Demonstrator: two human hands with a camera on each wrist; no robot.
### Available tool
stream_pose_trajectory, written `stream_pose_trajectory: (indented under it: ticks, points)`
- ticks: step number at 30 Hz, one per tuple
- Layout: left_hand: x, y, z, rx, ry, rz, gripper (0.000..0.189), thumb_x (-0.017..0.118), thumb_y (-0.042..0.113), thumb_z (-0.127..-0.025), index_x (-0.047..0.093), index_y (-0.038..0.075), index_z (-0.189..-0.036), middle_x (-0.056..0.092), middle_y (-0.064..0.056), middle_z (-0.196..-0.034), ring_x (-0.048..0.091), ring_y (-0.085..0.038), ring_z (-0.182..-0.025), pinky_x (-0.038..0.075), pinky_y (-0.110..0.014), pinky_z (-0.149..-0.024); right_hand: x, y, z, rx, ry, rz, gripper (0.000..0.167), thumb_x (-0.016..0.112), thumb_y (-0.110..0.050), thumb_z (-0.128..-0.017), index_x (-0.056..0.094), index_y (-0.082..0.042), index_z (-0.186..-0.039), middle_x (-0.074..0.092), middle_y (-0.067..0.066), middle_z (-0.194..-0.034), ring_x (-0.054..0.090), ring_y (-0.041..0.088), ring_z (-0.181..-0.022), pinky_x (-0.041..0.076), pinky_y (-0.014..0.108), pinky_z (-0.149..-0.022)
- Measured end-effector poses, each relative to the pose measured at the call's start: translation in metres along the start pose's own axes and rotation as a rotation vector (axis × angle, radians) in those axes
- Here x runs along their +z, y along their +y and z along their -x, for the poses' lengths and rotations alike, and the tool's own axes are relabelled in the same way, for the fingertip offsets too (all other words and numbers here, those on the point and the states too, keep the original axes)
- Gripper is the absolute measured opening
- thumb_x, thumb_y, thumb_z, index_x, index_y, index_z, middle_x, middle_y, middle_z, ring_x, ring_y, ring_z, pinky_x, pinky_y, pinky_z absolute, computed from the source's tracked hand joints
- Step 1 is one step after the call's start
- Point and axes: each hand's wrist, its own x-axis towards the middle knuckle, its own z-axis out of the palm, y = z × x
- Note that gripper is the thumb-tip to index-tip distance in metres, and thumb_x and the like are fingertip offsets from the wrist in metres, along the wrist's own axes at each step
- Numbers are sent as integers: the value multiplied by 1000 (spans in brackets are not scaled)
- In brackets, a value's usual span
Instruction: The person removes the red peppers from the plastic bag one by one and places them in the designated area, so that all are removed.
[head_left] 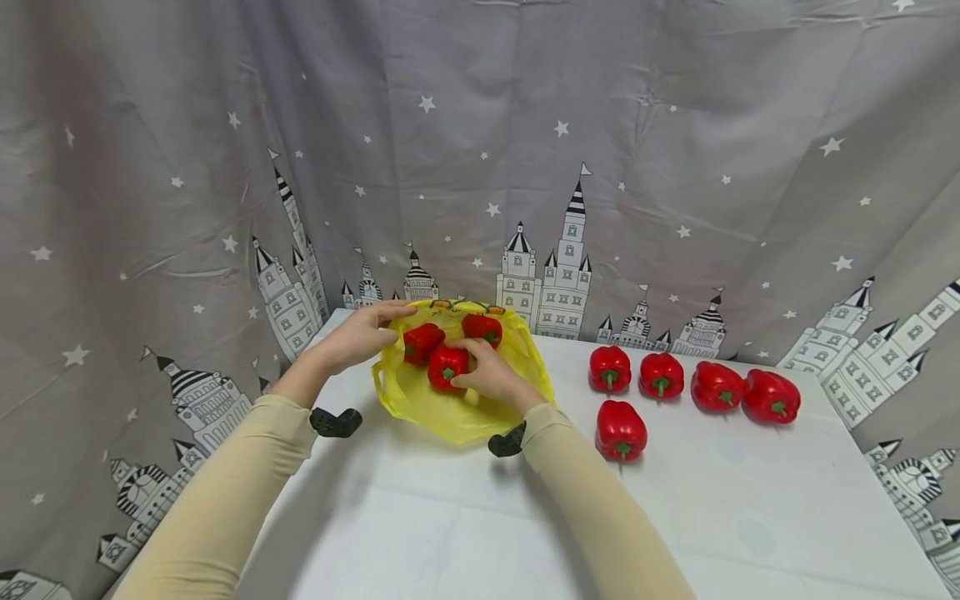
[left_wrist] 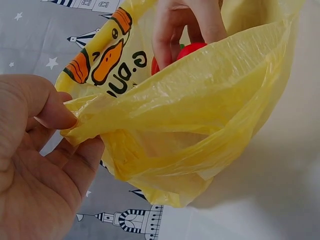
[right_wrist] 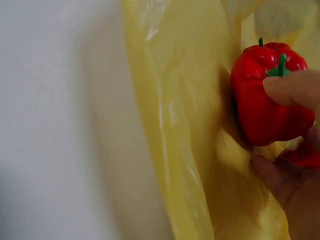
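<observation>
A yellow plastic bag [head_left: 450, 425] lies on the table with its mouth spread wide; a duck face and lettering are printed on its far inner side. My left hand [head_left: 362, 335] pinches the bag's left rim between thumb and fingers, plainest in the left wrist view. Inside the bag, my right hand [head_left: 487, 371] holds a red bell pepper [head_left: 445, 367], the thumb lying beside its green stem in the right wrist view. Two more peppers are in the bag: a left pepper [head_left: 422, 343] and a back pepper [head_left: 483, 328], the latter partly behind my right hand.
Right of the bag, several red bell peppers [head_left: 716, 387] stand in a row along the back of the white table [head_left: 720, 517]. A single pepper [head_left: 621, 431] sits in front of that row. Behind the table hangs a grey curtain [head_left: 450, 183] with castles and stars.
</observation>
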Motion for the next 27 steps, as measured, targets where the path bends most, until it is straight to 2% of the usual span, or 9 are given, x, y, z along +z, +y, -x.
stream_pose_trajectory:
  ticks: [5, 10, 15, 27]
  points:
    - [0, 0, 1, 3, -4, 4, 58, 51, 2, -93, 48, 2, -152, 28, -15, -165, 33, -40, -147, 35, -54, -114, -2, 0, 3, 15, -29, -33, 65, 80, -18, -88, 54, -25, -148, 35, 9, -156, 41, 27, -138, 33, 44, -116]
    - [1, -1, 1, -3, -4, 1, 58, 51, 2, -94, 48, 2, -152, 28, -15, -165, 32, -40, -147, 35, -54, -114, 0, 2, 3, 41, -73, -34, 79, 80, -21, -87, 43, -25, -156, 31, 8, -161, 38, 29, -141, 33, 48, -116]
    - [1, -2, 0, -5, 0, -1, 59, 50, 2, -94, 47, 2, -152, 27, -15, -166, 31, -40, -148, 36, -55, -113, 3, 4, 3, 50, -93, -86, 86, 81, -21, -87, 36, -24, -160, 32, 4, -162, 36, 27, -143, 31, 48, -117]
    - [0, -2, 3, -9, 2, 3, 58, 51, 3, -94, 49, 5, -152, 30, -13, -165, 33, -38, -147, 36, -53, -113, 5, 5, 1, 68, -102, -154, 83, 81, -21, -87, 39, -23, -158, 39, 5, -157, 42, 27, -138, 36, 45, -114]
